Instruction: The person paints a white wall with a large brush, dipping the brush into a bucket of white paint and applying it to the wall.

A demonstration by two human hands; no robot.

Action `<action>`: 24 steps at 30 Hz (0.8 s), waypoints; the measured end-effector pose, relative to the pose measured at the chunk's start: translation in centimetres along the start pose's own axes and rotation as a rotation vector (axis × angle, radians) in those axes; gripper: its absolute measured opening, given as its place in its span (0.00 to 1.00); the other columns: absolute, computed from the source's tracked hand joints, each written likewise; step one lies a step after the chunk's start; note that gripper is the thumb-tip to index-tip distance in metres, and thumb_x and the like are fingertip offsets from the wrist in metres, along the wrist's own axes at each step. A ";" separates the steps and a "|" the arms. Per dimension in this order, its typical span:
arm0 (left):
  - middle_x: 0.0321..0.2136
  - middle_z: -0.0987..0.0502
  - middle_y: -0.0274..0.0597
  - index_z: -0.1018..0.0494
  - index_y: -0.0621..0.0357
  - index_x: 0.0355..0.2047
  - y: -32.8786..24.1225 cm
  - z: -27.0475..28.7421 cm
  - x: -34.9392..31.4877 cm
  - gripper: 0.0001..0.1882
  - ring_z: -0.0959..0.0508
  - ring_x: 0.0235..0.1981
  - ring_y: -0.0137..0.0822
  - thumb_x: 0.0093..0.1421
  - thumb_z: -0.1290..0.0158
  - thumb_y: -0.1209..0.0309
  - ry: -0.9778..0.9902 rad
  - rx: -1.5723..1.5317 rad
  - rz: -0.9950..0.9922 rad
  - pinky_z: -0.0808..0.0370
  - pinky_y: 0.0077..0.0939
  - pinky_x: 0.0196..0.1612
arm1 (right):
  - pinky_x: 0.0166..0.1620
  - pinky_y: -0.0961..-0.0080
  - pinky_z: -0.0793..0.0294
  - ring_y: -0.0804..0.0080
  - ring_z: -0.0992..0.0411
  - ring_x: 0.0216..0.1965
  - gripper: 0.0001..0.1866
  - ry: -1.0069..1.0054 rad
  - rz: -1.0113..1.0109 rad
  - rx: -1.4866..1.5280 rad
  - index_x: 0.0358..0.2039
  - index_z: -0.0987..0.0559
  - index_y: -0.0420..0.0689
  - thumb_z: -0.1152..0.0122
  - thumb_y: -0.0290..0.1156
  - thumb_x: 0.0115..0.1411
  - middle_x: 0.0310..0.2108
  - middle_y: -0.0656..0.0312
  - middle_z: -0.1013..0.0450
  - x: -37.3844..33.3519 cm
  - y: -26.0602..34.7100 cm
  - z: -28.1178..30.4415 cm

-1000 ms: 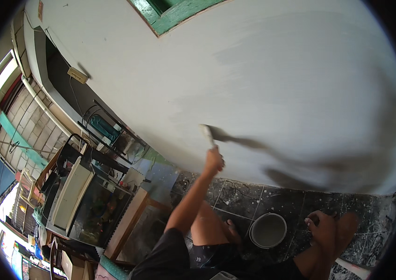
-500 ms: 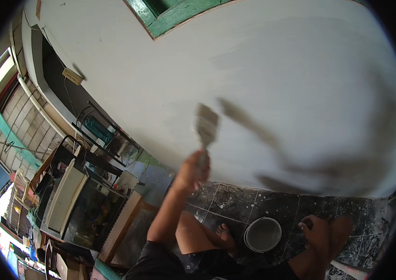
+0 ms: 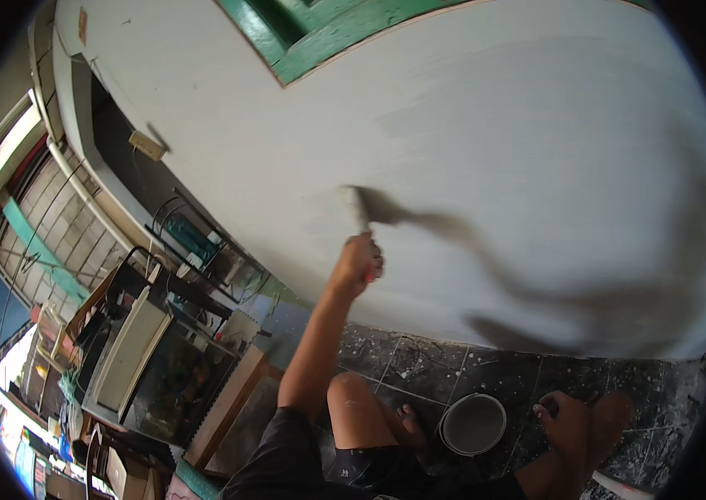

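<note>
A wide paintbrush (image 3: 358,208) is gripped by its handle in my left hand (image 3: 359,262), fingers wrapped round it. Its bristle end is up at the white wall (image 3: 269,192), where its shadow meets it. Greyish, damp-looking paint covers much of the wall to the right. My right hand (image 3: 565,423) rests by my bent right knee, fingers curled in, with nothing visible in them. Between my legs on the floor stands a round bucket (image 3: 443,427) with a pale rim. What fills it looks grey.
Dark floor tiles (image 3: 419,367) spattered with white run along the wall's foot. A green window frame (image 3: 319,58) sits above. To the left are a glass tank (image 3: 178,383), a wooden bench edge (image 3: 224,408), a dark metal-framed chair (image 3: 203,250) and a doorway.
My left hand has moved up with the brush, whose head has turned edge-on and come close to its shadow. The whole view has shifted slightly. My right hand stays by the knee.
</note>
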State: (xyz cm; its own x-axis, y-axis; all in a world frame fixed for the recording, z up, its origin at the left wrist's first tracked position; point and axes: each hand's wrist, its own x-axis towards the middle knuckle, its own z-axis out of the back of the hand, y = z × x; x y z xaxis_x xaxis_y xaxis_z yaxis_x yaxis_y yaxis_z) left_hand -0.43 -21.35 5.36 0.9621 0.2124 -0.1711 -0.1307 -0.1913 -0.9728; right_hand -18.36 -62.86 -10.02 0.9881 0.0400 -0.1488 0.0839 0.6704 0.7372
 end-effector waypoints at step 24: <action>0.15 0.41 0.31 0.37 0.59 0.29 -8.0 16.1 1.5 0.16 0.46 0.09 0.21 0.68 0.58 0.60 -0.009 -0.285 0.101 0.45 0.14 0.08 | 0.35 0.66 0.26 0.60 0.22 0.29 0.12 0.048 0.083 -0.028 0.32 0.18 0.48 0.32 0.42 0.51 0.24 0.58 0.22 1.9 0.6 -2.5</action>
State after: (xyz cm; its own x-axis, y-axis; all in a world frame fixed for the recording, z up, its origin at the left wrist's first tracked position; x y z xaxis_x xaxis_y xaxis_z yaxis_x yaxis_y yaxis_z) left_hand -1.79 -4.03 10.40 0.9451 0.1871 -0.2678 -0.1524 -0.4726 -0.8680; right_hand -16.74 -60.52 -11.51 0.9840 0.1313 -0.1204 -0.0019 0.6835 0.7299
